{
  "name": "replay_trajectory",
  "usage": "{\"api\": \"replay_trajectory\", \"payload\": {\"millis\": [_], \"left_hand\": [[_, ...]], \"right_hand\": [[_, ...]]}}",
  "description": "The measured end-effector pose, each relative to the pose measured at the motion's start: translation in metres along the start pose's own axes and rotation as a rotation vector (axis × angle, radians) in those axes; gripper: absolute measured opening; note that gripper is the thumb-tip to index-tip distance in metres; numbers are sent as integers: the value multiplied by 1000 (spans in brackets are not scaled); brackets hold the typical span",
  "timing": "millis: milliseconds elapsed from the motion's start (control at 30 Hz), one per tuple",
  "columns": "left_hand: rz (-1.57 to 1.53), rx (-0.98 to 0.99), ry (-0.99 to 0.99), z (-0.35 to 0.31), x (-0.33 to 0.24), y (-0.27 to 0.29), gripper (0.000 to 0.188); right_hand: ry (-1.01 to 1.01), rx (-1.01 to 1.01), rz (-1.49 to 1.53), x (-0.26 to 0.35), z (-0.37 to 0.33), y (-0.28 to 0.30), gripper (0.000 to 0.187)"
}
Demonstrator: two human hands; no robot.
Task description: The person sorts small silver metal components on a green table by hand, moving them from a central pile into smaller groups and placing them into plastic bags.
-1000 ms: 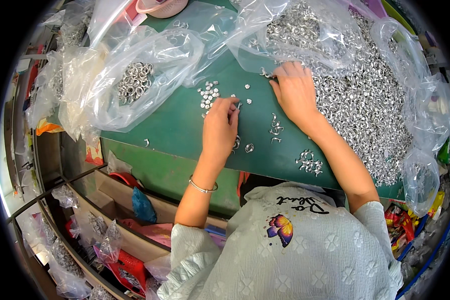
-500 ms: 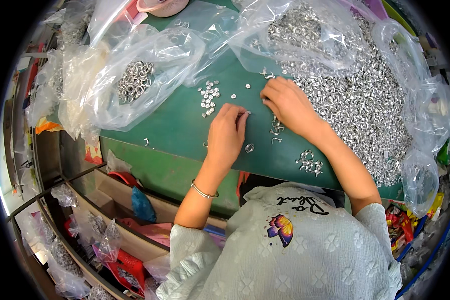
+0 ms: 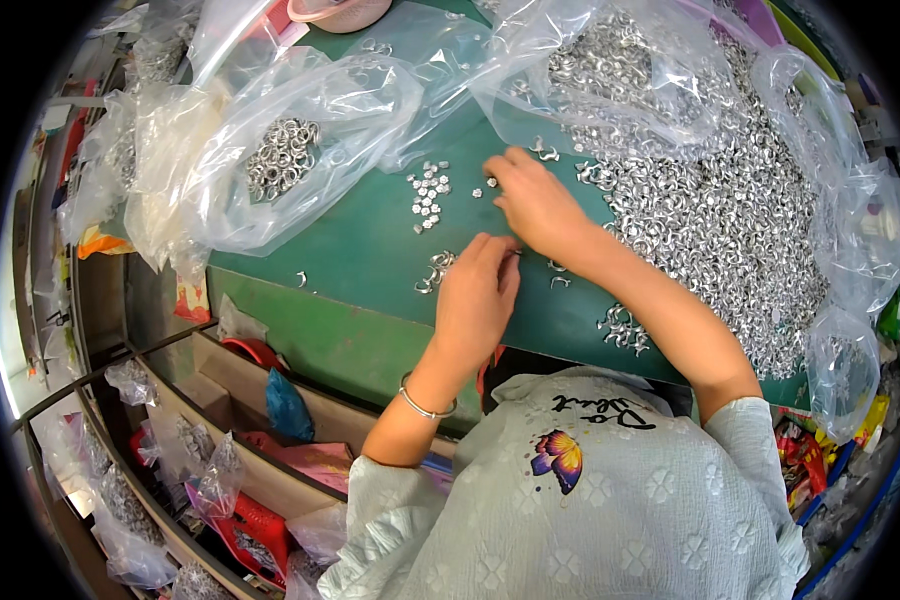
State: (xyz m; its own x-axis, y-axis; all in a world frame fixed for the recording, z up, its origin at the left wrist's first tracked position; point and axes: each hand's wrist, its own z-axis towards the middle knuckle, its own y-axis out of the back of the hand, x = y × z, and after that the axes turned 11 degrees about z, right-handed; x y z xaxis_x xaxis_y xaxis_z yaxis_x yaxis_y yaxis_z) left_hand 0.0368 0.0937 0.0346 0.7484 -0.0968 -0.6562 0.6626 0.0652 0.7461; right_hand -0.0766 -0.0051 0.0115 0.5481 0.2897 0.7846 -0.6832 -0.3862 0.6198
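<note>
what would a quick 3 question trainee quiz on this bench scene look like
1. True or false: the left hand rests on the green table with a bracelet on its wrist.
2. What lies nearest the right hand? A) a red box B) the big heap of small silver metal parts C) a blue bag
3. What does the clear plastic bag at upper left hold?

Key:
1. True.
2. B.
3. A pile of metal rings.
</note>
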Motion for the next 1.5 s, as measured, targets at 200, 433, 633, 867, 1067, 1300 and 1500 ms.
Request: {"api": "replay_trajectory", "payload": {"millis": [200, 433, 633, 867, 1067, 1300, 1500], "left_hand": [[-51, 68, 101, -9, -7, 1, 15], [-61, 10, 29, -14, -9, -8, 13], [-43, 31, 89, -10, -6, -8, 13], [-142, -1, 120, 7, -2, -10, 8], [-81, 21, 107, 6, -4, -18, 9], [-44, -11, 26, 6, -1, -15, 12], [112, -48, -66, -7, -1, -21, 20]], "right_hand": [[16, -20, 204, -6, 15, 0, 32], [96, 46, 376, 6, 28, -24, 37], [-70, -117, 152, -18, 9, 68, 29], [336, -156, -123, -39, -6, 53, 34], [270, 41, -81, -23, -60, 57, 40], [250, 37, -104, -17, -85, 65, 42], [208, 8, -17, -18, -80, 53, 36]]}}
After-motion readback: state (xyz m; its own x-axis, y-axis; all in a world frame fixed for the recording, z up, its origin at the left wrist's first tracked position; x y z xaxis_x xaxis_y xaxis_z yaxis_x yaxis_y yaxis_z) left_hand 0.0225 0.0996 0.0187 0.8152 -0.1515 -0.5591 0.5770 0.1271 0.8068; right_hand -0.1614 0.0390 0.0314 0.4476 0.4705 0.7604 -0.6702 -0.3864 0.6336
